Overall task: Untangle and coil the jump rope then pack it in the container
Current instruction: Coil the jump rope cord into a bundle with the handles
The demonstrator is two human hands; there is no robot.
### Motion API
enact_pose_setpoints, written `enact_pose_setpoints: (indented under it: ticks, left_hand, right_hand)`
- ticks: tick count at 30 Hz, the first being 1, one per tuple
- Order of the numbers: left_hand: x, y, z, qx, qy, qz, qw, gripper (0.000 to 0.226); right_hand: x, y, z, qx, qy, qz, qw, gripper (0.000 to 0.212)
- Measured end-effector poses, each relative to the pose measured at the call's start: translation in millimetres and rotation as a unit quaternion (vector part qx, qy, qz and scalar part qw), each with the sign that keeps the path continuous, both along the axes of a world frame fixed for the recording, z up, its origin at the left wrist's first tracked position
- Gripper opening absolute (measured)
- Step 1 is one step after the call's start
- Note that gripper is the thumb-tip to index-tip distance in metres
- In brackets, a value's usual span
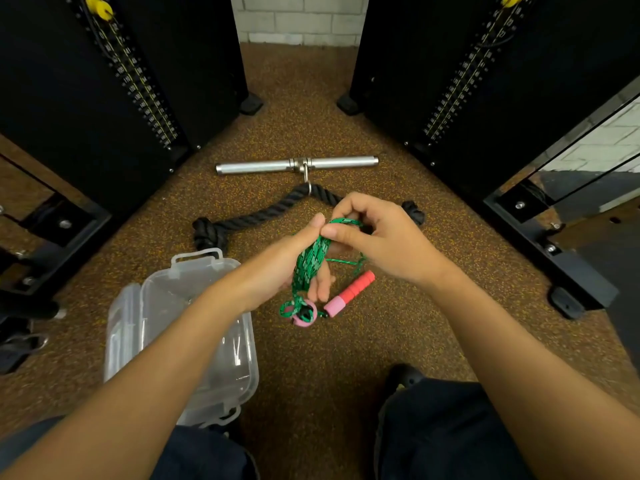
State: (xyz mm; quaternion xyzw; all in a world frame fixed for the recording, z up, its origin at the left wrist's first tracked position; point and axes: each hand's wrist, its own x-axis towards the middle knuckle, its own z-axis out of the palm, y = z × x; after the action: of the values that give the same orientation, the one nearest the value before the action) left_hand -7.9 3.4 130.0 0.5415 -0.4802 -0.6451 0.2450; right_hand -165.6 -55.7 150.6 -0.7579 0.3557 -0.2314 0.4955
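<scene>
1. Speckled brown rubber flooring [304, 358] fills the head view, with black weight stacks rising on both sides and a pale block wall at the far end. A steel bar [297, 164] and a thick black rope [256, 216] lie on the floor beyond the hands.

2. Also in the head view, the jump rope [310, 261] is held in the air above the floor, its green patterned cord gathered into a bundle of loops. The left hand [298, 265] is closed around the bundle from below. The right hand [374, 233] pinches a strand at the top of the bundle between thumb and fingers. The two hands are close together and touch near the thumbs.

3. One red and pink handle [349, 294] hangs just right of the bundle. A second pink end [304, 315] dangles below the left hand, with a few loose cord loops around it.

4. The clear plastic container [221, 386] sits open on the floor to the lower left, partly hidden under the left forearm, its lid [121, 323] hinged off to the left. It looks empty.

5. Handling, as a judgement: the cord looks light, soft and limp, so loops will slip loose unless the bundle stays squeezed at its middle. The handles are the stiff parts and swing freely. Holding the coil's middle and tucking both handles alongside should let it fit the container.
</scene>
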Motion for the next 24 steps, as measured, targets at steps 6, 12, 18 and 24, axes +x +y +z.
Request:
enact_pose_setpoints:
  ticks: [6,12,18,24]
  left_hand:
    - [-1,-2,16,0.007,0.044,0.070,0.997,0.059]
    - [-3,0,15,0.043,0.186,0.138,0.972,0.039]
    - [-1,-2,20,0.075,0.342,0.173,0.920,0.030]
    - [5,-6,17,0.054,0.400,0.249,0.880,0.042]
  right_hand:
    - [-1,-5,-11,0.013,0.014,-0.009,1.000,0.010]
    - [1,-4,-15,0.044,0.039,0.006,0.998,0.019]
    - [6,7,-18,0.107,0.071,0.054,0.990,0.030]
    - [12,12,-18,0.094,0.165,0.128,0.973,0.016]
